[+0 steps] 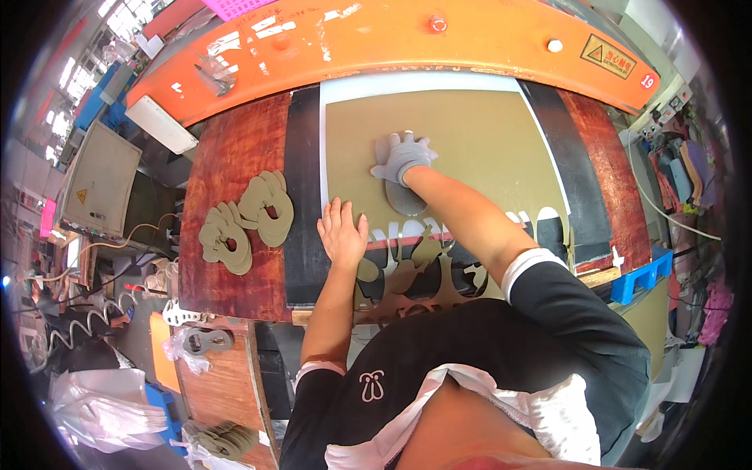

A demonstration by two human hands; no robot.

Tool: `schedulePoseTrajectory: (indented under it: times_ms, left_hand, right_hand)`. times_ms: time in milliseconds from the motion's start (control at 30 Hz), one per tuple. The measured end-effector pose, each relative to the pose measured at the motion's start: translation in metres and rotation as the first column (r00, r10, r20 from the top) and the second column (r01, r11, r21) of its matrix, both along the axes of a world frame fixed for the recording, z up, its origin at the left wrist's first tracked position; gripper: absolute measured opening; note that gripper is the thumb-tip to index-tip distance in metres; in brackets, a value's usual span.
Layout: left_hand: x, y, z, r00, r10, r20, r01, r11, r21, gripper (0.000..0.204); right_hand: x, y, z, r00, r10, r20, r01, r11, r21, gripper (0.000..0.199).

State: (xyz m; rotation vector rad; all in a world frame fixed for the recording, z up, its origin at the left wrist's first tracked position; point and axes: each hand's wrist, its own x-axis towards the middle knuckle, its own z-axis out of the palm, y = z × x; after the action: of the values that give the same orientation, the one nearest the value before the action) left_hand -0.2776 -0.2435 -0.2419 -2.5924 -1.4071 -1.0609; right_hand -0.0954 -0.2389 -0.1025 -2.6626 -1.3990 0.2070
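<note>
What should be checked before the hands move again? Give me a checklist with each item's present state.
1. Both hands gloved: not ok; the right hand is gloved, the left hand bare.
2. Hands away from the orange beam: ok; both appear apart from it.
3. Grey sole-shaped piece within the olive sheet: ok; it lies beyond the ragged near edge.
4. Right hand off that piece: not ok; it rests on top, fingers spread.
5. Piece's underside seated evenly: cannot tell; hidden.

An orange machine (384,51), a metal cabinet (100,184) and a partly cut olive sheet (478,141) mark a factory workshop.
</note>
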Motion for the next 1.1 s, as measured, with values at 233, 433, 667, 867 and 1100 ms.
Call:
schedulePoseTrajectory:
  times_ms: [233, 433, 667, 867, 1100]
  left_hand:
    - [0.005, -0.002, 0.000, 0.999, 0.003, 0.034, -0.004, 0.999, 0.032, 0.043]
    - [0.005, -0.001, -0.001, 0.999, 0.003, 0.036, -0.003, 1.000, -0.002, 0.045]
    - [0.001, -0.001, 0.001, 0.999, 0.014, 0.036, -0.014, 1.000, -0.021, 0.050]
    - [-0.003, 0.000, 0.014, 0.971, -0.018, 0.238, 0.058, 0.986, -0.158, 0.054]
    - [-0.010, 0.013, 0.039, 0.904, 0.153, 0.400, 0.126, 0.798, -0.590, 0.056]
  right_hand:
    - [0.030, 0.005, -0.014, 0.983, 0.108, -0.147, -0.087, 0.986, 0.141, 0.080]
    - [0.134, -0.044, -0.030, 0.482, 0.514, -0.709, 0.109, 0.768, 0.631, 0.069]
    - [0.292, -0.179, -0.018, 0.733, 0.425, -0.532, 0.107, 0.700, 0.706, 0.062]
    - [0.396, -0.295, -0.034, 0.952, -0.089, -0.292, 0.242, 0.803, 0.545, 0.071]
    - [0.382, -0.343, -0.074, 0.866, -0.499, 0.026, 0.469, 0.829, 0.304, 0.076]
